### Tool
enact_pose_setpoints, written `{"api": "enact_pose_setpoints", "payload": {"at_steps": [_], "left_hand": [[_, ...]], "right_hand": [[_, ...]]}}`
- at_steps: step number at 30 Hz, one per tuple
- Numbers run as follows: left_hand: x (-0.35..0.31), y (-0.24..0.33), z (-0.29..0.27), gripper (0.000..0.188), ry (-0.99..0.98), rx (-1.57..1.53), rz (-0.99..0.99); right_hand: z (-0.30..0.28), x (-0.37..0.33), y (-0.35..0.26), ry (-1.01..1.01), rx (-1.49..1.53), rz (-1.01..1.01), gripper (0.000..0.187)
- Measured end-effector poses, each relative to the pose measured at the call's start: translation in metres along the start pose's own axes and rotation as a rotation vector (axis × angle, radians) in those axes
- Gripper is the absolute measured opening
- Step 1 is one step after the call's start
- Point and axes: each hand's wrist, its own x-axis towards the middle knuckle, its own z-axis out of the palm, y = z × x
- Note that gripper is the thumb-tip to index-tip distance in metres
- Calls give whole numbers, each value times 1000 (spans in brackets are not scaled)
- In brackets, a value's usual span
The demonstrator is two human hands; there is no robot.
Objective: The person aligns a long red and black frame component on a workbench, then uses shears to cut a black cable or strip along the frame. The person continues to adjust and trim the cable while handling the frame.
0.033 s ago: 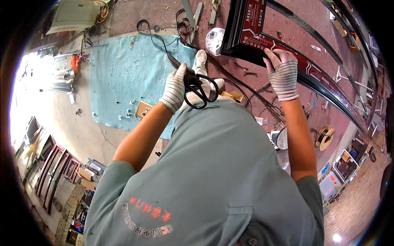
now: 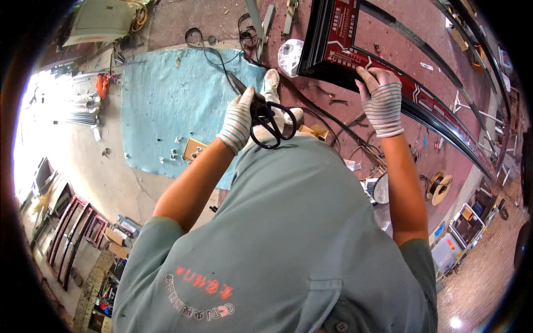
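My left hand (image 2: 237,122), in a striped knit glove, is closed around the pivot area of large scissors (image 2: 272,129). Their black loop handles point back toward my body, and the blades angle away to the upper left. A thin black strip (image 2: 206,49) runs off near the blade tips; whether it touches them I cannot tell. My right hand (image 2: 383,102), gloved alike, grips the near edge of a dark frame (image 2: 411,104) at the right, thumb and fingers on its red printed film. The frame's corner lies just left of that hand.
A light blue mat (image 2: 166,100) with small metal bits and a shallow yellow-edged box (image 2: 193,149) lies at left. Clear plastic wrap (image 2: 290,57) sits by the frame corner. Dark strips (image 2: 355,136) trail over the reddish floor near my shoes (image 2: 271,83). A cable spool (image 2: 440,186) stands right.
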Motion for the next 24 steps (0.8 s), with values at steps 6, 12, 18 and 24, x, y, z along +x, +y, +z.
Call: {"api": "enact_pose_setpoints", "payload": {"at_steps": [6,12,18,24], "left_hand": [[-4,10,38,39,20,126,-7],[-1,2,70,36,-153,130,70],[-3,-1,97,42,-430,165,134],[-21,22,142,44,-724,159,60]], "right_hand": [[-8,17,-1,-79,160,48,27],[-14,20,2,-143,396,163,23],[-12,9,8,-88,768,294,16],[6,-5,-4,74,740,414,23]]}}
